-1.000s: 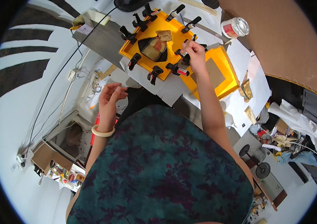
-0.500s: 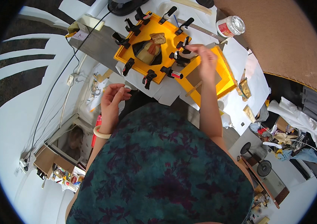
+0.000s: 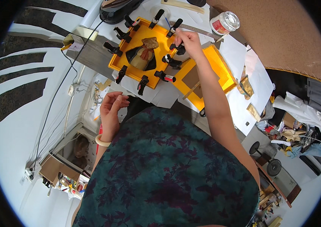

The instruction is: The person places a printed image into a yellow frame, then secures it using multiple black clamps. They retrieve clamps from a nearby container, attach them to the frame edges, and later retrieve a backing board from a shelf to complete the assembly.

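Observation:
A yellow frame-like tray [image 3: 163, 39] stands on the table, ringed by several black spring clamps [image 3: 143, 84]. Inside it lies a dark-edged, beige shaped piece [image 3: 141, 63] with a brown part and a small brown scrap [image 3: 150, 42] above it. My right hand [image 3: 190, 44] reaches to the tray's right side, fingers bent together at a black clamp [image 3: 177, 49], hiding part of it. My left hand [image 3: 112, 109] hovers in front of the tray, palm inward, fingers loosely curled and apart, nothing seen in it. A pale bangle [image 3: 102, 141] circles that wrist.
A second yellow frame [image 3: 224, 72] with a brown panel [image 3: 191, 80] and thin strip lies to the right. Behind it stands a white-lidded jar [image 3: 224, 23]. White papers, a metal ruler [image 3: 198, 31] and gold scraps [image 3: 246, 87] surround them. A black cable [image 3: 78, 56] runs along the left.
My right hand has moved left and slightly up, from beside the second frame to the clamp on the tray's right side. The whole view has shifted a little. My left hand stays loosely curled.

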The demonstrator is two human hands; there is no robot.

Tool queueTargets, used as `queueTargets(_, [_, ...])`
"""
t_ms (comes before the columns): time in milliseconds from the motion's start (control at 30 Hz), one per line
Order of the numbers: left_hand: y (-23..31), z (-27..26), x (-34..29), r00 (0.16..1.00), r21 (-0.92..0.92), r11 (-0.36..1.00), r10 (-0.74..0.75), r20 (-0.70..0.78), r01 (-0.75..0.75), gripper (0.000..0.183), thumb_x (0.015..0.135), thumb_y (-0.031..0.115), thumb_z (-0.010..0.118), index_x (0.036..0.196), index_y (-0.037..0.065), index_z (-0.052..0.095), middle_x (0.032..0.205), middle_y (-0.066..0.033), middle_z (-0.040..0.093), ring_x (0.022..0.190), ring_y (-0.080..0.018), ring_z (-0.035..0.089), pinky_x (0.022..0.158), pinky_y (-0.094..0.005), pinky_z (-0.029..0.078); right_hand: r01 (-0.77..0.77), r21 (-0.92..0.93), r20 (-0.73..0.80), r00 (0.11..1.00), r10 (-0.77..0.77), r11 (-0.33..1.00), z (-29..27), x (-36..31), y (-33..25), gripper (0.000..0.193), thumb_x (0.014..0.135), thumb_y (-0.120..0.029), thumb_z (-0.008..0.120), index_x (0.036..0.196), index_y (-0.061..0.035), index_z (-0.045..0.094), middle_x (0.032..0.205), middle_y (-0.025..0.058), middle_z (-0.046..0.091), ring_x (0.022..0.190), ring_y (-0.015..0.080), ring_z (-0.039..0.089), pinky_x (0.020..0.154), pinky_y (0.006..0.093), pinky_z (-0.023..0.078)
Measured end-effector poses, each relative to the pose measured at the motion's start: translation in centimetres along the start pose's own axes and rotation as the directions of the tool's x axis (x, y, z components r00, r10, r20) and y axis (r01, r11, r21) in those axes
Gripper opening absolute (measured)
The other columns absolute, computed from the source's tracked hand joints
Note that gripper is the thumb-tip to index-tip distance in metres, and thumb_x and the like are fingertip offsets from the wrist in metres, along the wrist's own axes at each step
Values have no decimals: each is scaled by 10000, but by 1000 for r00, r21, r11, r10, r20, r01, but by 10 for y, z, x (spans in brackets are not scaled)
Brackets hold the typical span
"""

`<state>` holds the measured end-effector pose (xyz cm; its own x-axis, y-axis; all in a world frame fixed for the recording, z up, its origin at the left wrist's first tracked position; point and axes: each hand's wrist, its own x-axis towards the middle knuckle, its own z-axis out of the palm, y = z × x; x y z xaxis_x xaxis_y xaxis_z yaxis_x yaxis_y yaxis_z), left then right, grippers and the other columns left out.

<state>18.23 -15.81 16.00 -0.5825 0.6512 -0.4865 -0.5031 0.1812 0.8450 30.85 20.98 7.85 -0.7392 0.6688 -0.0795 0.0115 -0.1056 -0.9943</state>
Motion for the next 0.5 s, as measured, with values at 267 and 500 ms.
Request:
queueTargets(267, [-4,4,-1,1000,-7,1000,4,4,-4,204,993,136,607,1149,4,607,1022,-125,713,862,-170,669,818,-305,534,63,-56,-33,997,-65,996,-14,8,-2,487,1018,-238,597,588,-9,588,590,28,604,625,124,582,658,285,484])
queueTargets(500, [-3,5,-3,1000,0,1000,10,11,-10,207,995,137,606,1154,4,604,1024,-125,710,869,-171,668,820,-303,532,96,-101,29,995,-94,990,-14,9,-1,458,1012,-227,611,617,5,612,598,28,611,644,128,600,685,285,495])
